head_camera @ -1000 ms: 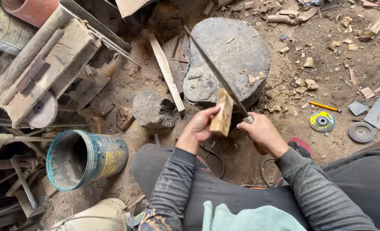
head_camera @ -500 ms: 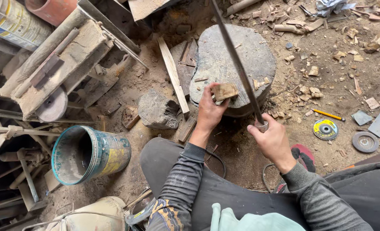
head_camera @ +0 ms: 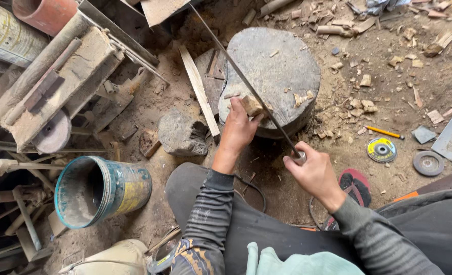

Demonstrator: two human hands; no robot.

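a teal and yellow bucket (head_camera: 101, 196) lies tipped on the dirt floor (head_camera: 368, 102); a grey rock (head_camera: 182, 133), a pencil (head_camera: 384, 132) and two grinding discs (head_camera: 381, 149) nearby.

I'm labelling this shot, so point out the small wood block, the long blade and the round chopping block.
Wood block (head_camera: 251, 105), head view, top face.
Long blade (head_camera: 246, 81), head view, mid-length.
Round chopping block (head_camera: 282, 58), head view, bare top surface.

Wood block (head_camera: 252, 106): small, pale tan, rough-cut; held on the near edge of the round grey stump (head_camera: 282, 61).
Blade (head_camera: 241, 77): long, thin, dark metal; slanted above the stump, lower end gripped.
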